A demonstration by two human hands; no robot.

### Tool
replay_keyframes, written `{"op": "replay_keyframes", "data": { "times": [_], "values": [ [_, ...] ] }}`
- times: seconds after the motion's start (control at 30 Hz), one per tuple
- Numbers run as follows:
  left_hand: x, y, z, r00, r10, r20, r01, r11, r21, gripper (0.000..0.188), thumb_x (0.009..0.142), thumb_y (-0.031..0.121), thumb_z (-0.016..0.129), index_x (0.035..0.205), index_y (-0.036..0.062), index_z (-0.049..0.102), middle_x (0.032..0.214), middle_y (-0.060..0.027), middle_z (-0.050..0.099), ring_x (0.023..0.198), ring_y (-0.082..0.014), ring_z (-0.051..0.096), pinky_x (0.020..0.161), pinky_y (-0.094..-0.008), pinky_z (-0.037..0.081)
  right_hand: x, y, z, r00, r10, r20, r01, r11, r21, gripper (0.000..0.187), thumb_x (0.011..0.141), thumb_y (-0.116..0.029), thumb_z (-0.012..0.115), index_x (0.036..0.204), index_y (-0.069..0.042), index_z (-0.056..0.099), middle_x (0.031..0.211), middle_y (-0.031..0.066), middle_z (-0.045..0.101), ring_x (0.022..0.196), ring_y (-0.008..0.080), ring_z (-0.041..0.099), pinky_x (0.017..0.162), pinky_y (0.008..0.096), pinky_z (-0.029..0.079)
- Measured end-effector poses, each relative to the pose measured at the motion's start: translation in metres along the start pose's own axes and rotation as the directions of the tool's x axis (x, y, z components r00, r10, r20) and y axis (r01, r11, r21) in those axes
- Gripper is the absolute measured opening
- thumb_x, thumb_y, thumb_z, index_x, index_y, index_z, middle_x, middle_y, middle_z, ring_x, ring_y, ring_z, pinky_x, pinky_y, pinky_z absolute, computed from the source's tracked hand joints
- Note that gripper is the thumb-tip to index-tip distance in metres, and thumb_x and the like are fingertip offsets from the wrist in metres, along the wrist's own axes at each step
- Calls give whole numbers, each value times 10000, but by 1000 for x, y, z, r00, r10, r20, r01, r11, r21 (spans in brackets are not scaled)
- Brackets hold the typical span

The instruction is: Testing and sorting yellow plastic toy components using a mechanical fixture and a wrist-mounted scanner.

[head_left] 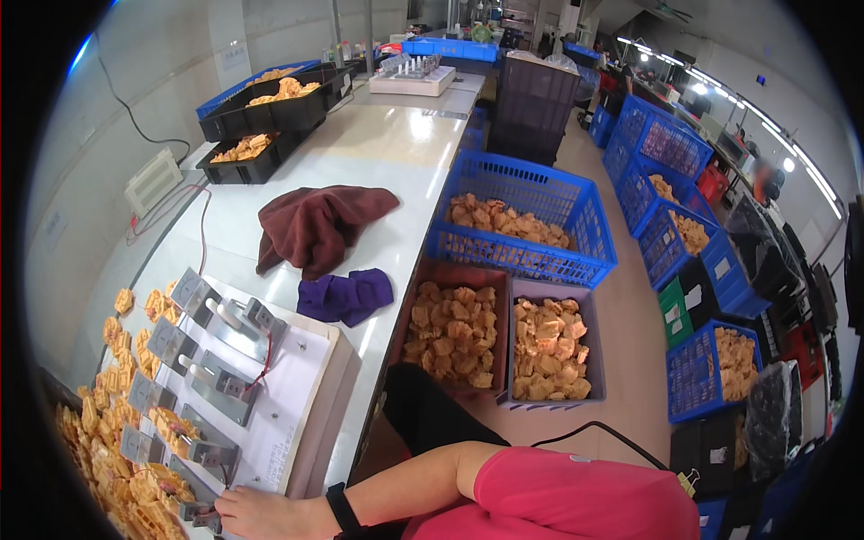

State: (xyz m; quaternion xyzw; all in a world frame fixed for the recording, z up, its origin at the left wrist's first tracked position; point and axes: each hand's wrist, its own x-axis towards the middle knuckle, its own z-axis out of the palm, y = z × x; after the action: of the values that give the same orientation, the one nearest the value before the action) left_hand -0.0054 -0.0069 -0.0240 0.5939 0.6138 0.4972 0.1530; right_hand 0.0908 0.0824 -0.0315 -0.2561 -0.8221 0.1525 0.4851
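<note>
My right hand point(274, 516) reaches in at the lower edge, a black band around its wrist. Its fingers are curled together at the nearest grey metal fixture point(200, 515); what they grip is hidden. That fixture belongs to a row of similar ones on a white base box point(292, 432). Two farther fixtures carry white levers point(225, 312), and red wires run from their blocks. A tan moulded part point(171, 425) rests in one fixture. Many more tan parts point(108, 427) are heaped along the row's left side. My left hand is out of view.
A brown cloth point(319, 229) and a purple cloth point(346, 295) lie on the worktable point(396, 171). Black bins point(243, 162) of tan parts stand behind. Beside the table are a blue crate point(594, 220), a dark red bin point(499, 333) and a grey bin point(549, 402). More crates line the right.
</note>
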Motion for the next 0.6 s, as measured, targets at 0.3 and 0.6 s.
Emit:
{"op": "replay_keyframes", "data": {
  "times": [0.3,0.6],
  "values": [
    [9,-6,15,994,11,109,3,992,-125,513,1047,302,375,1408,-61,406,1415,-220,462,1306,-317,426,1110,-425,314,0,-1,-2,1000,-3,-8,3,1000,-14,87,808,-111,535,764,-41,558,927,101,512,929,249,499,811,336,433],
    [21,-3,36,981,40,190,10,967,-256,514,1042,297,372,1410,-61,405,1422,-208,458,1317,-302,419,1119,-408,303,0,-1,-1,1000,3,0,-3,1000,-12,91,801,-117,534,772,-35,561,933,103,512,931,250,506,808,336,435]
  ]
}}
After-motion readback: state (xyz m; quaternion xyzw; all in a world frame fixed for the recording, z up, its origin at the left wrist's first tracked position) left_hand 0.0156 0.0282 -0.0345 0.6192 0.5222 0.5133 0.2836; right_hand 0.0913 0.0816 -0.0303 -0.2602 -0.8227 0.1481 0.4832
